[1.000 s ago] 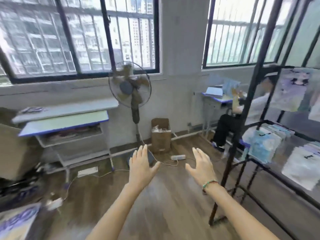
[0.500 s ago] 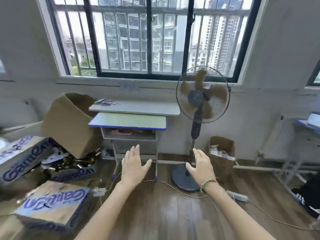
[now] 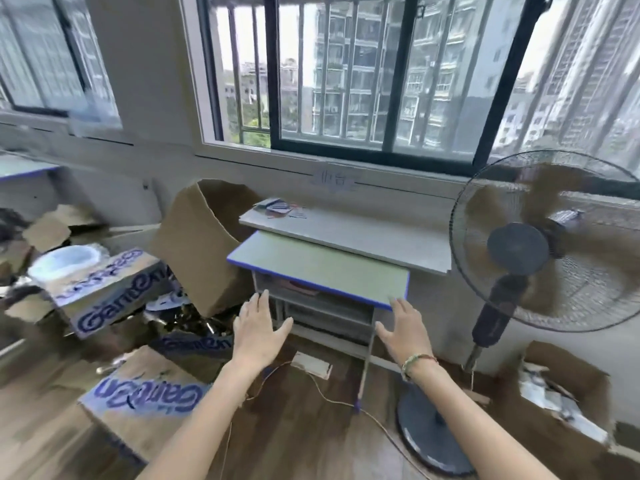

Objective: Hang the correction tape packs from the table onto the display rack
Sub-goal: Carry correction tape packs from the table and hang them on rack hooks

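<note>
A few flat coloured packs point(image 3: 282, 208), probably the correction tape packs, lie at the far left end of a grey table point(image 3: 363, 233) under the window. A lower desk with a blue edge point(image 3: 318, 268) stands in front of it. My left hand point(image 3: 258, 329) and my right hand point(image 3: 405, 332) are stretched forward with straight fingers, empty, just short of the desk's front edge. The display rack is out of view.
A standing fan point(image 3: 519, 251) is at the right, its round base point(image 3: 433, 434) and a cable point(image 3: 332, 400) on the wood floor. Printed cardboard boxes point(image 3: 138, 407) and an open tilted box point(image 3: 204, 247) crowd the left. Another open box point(image 3: 568, 396) sits at the right.
The view has swung left, away from the display rack and the seated person, and closer to the desk and table. Both hands stay raised, open and empty.
</note>
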Demonstrator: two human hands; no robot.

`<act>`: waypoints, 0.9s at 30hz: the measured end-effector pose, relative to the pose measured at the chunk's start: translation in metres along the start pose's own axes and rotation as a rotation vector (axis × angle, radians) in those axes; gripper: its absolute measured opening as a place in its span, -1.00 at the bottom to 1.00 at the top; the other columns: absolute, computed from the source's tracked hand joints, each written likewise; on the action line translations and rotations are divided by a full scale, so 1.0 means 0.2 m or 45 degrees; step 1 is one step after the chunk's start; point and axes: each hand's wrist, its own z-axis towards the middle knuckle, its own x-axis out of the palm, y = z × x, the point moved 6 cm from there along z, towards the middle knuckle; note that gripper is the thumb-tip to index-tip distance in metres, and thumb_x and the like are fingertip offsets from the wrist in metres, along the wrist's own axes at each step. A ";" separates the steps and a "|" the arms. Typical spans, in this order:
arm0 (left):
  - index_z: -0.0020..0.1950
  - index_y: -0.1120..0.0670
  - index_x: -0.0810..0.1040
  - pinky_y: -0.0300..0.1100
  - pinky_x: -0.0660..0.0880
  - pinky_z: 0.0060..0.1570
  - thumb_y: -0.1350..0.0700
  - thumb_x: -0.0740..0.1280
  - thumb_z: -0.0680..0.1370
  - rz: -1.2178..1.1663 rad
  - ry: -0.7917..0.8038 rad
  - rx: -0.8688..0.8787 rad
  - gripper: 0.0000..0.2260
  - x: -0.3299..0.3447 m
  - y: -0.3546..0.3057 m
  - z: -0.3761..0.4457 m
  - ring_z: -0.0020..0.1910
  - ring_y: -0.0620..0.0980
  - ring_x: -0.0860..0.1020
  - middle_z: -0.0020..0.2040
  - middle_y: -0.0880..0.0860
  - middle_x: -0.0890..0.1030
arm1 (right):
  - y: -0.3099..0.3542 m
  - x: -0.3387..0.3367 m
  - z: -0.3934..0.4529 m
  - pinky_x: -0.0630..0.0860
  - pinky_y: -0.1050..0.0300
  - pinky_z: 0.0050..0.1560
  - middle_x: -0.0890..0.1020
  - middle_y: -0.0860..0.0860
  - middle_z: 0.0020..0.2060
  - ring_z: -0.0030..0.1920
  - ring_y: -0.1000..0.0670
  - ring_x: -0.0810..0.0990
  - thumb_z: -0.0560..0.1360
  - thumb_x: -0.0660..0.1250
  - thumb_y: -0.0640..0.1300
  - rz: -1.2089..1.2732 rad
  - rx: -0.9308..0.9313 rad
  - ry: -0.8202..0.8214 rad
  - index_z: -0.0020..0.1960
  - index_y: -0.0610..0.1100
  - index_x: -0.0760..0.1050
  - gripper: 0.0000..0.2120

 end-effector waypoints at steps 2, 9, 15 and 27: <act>0.58 0.13 0.03 0.03 0.12 0.48 -0.16 0.24 0.58 0.008 0.001 -0.014 -0.30 0.05 0.04 0.19 0.54 0.11 0.09 0.56 0.12 0.12 | 0.02 0.08 0.19 0.11 0.15 0.43 0.26 -0.09 0.46 0.45 -0.08 0.20 0.57 0.25 -0.02 0.003 -0.021 0.024 0.51 -0.18 0.15 -0.41; 0.56 0.15 0.08 0.01 0.12 0.46 -0.13 0.27 0.57 -0.020 -0.036 -0.009 -0.31 0.11 0.13 0.99 0.51 0.11 0.12 0.54 0.12 0.16 | 0.22 0.36 0.98 0.17 0.10 0.43 0.25 -0.08 0.47 0.44 -0.10 0.23 0.57 0.23 -0.01 -0.045 -0.042 0.046 0.51 -0.16 0.16 -0.42; 0.57 0.17 0.01 0.00 0.04 0.47 -0.15 0.23 0.58 0.103 -0.031 -0.020 -0.29 0.11 0.23 1.68 0.53 0.15 0.06 0.55 0.21 0.09 | 0.43 0.54 1.64 0.17 0.09 0.42 0.32 -0.12 0.43 0.41 -0.13 0.29 0.53 0.27 -0.04 -0.036 -0.084 0.061 0.48 -0.20 0.22 -0.42; 0.57 0.14 -0.01 0.02 0.02 0.46 -0.16 0.27 0.56 0.126 0.102 -0.053 -0.26 0.54 0.31 2.87 0.54 0.13 -0.01 0.55 0.20 0.04 | 0.48 1.06 2.83 0.20 0.10 0.40 0.32 -0.11 0.43 0.41 -0.13 0.26 0.57 0.23 -0.02 0.005 -0.032 0.189 0.48 -0.20 0.20 -0.45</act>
